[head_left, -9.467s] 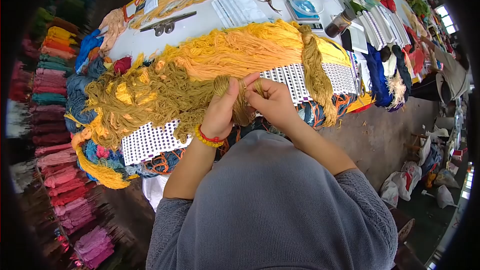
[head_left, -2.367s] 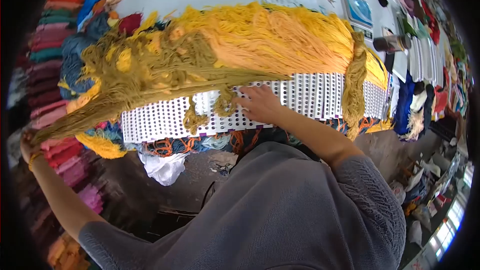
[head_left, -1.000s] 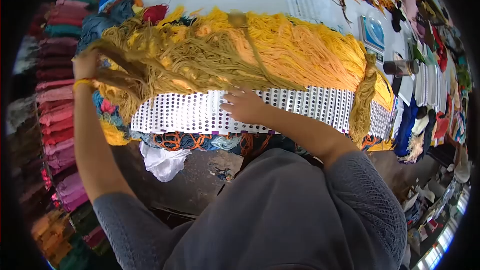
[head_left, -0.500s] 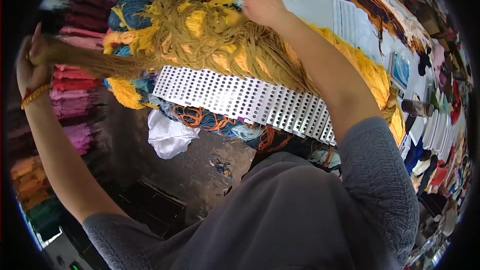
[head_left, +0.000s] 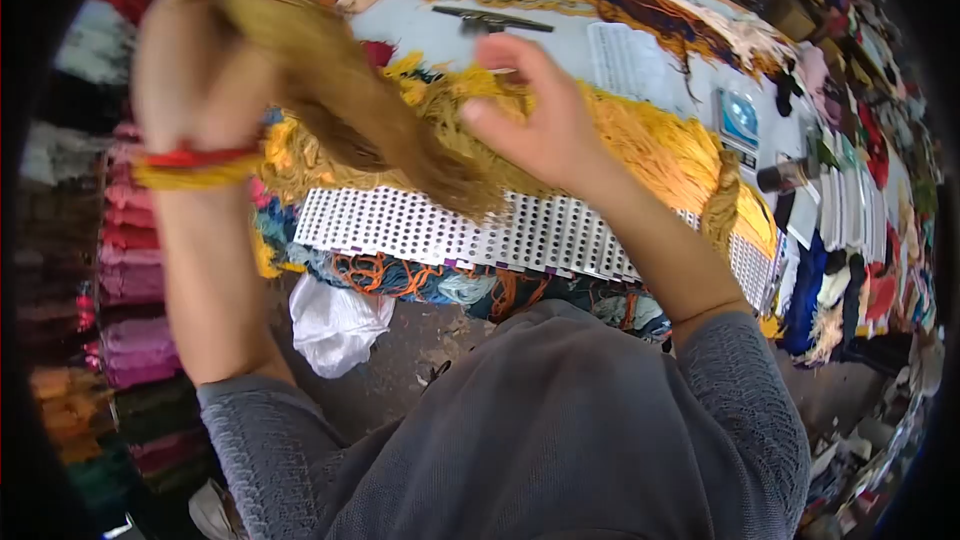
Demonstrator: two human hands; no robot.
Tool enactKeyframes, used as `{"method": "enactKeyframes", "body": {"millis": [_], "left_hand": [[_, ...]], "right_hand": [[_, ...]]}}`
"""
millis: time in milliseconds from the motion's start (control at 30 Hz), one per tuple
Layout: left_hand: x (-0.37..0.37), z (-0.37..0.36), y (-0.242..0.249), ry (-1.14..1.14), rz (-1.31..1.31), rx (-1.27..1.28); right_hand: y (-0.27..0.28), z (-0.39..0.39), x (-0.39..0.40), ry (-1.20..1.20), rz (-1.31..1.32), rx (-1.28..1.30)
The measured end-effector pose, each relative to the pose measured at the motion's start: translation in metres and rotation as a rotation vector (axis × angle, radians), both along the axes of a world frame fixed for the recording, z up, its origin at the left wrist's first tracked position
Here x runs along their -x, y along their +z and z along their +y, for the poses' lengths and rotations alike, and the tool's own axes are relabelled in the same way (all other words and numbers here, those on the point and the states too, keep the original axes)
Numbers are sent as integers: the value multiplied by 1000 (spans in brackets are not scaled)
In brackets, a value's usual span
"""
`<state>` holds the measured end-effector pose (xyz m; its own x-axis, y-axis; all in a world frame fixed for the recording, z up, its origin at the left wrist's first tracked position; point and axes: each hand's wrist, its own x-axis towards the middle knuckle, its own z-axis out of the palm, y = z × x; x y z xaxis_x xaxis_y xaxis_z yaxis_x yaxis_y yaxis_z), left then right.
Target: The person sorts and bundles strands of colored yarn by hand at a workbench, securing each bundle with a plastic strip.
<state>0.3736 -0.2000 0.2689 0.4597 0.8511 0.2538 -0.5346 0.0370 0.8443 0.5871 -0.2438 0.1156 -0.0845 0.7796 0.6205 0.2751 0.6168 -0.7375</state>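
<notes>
High on the left, my left hand (head_left: 195, 60), blurred by motion, is closed on the upper end of an olive-brown hank of yarn (head_left: 350, 105). The hank slants down to the right, its loose ends in front of the white perforated strips (head_left: 400, 235). My right hand (head_left: 545, 115) is over the yarn pile, thumb and fingers apart, with nothing between them. Beneath it lies loose olive yarn, and golden-yellow yarn (head_left: 650, 135) spreads to the right. A twisted olive-gold skein (head_left: 721, 205) rests at the pile's right end.
A dark metal clip tool (head_left: 495, 19) and a printed sheet (head_left: 622, 60) lie on the white table behind the pile. A blue-labelled box (head_left: 738, 118) and a dark jar (head_left: 785, 176) stand at right. Below the table edge hangs a white plastic bag (head_left: 338, 325). Coloured skeins (head_left: 135, 270) line the left.
My left hand has swung up and to the right with the olive-brown hank, which now crosses in front of the pile. My right hand has lowered and spread its fingers. The head view has shifted.
</notes>
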Motion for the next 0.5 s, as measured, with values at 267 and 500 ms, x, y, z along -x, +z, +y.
{"method": "enactKeyframes", "body": {"millis": [267,500], "left_hand": [[-97,3,-117,144,447,161],[-133,-76,-209,-393,-142,699]], "right_hand": [[-7,-50,0,356,372,825],[-16,-73,-23,108,1096,1193]]}}
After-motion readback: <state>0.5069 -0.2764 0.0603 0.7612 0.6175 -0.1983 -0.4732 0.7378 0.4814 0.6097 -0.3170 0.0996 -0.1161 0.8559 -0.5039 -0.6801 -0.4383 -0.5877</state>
